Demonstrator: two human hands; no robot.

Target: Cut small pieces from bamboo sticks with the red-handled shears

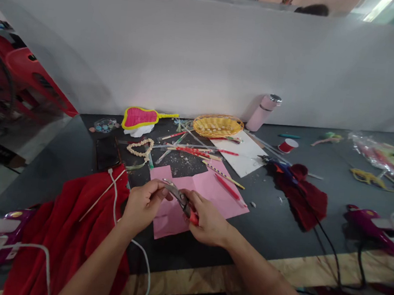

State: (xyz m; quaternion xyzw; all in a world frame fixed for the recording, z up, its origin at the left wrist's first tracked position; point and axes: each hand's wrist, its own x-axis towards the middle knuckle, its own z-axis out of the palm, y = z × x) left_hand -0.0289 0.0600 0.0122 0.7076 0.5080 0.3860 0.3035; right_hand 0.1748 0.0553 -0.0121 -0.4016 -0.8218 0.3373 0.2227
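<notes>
My right hand (205, 216) is closed around the red handles of a pair of metal cutters (184, 203), whose jaws point up and left. Close to those jaws, my left hand (145, 203) is pinched; what sits between its fingertips is too small to make out. Both hands are over a pink sheet (171, 224) on the dark table (262, 229). A red pen (228, 188) and a patterned pencil (224, 174) lie on the sheet's right part. Beyond the left hand rests a beaded heart shape (140, 148).
Behind are a wicker basket (216, 127), a pink bottle (262, 113), white paper (243, 157) and scattered sticks. Red cloth (66, 218) with a white cable lies left. A glue gun (286, 168) on dark red cloth, a thread spool (288, 145) and a purple device (378, 227) are right.
</notes>
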